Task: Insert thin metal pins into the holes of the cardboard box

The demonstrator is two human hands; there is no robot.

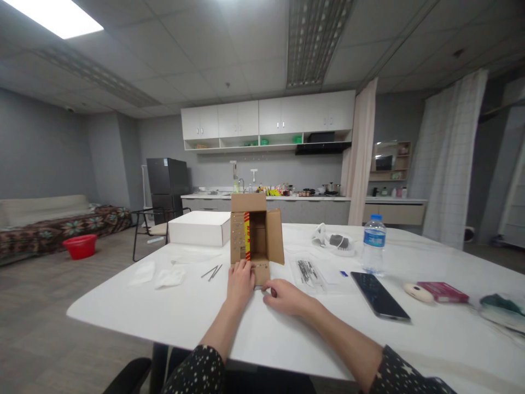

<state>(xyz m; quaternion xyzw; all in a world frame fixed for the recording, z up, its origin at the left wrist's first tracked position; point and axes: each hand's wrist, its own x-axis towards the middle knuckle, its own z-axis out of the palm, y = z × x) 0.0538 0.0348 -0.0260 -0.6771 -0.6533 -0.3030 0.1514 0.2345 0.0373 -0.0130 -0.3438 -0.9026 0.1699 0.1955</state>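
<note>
Touching cardboard box point(256, 235) front flap: L hand point(240, 282) flat, open; R hand point(286, 296) loosely curled, unclamped.

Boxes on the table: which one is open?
The brown cardboard box, flaps spread, touched by the left hand; the flat white box beyond it is closed.

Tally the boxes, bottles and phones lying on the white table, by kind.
Boxes: 3, open brown cardboard box, flat white cardboard box, small red box
Bottles: 1, clear plastic water bottle
Phones: 1, flat black phone
Total: 5
</note>
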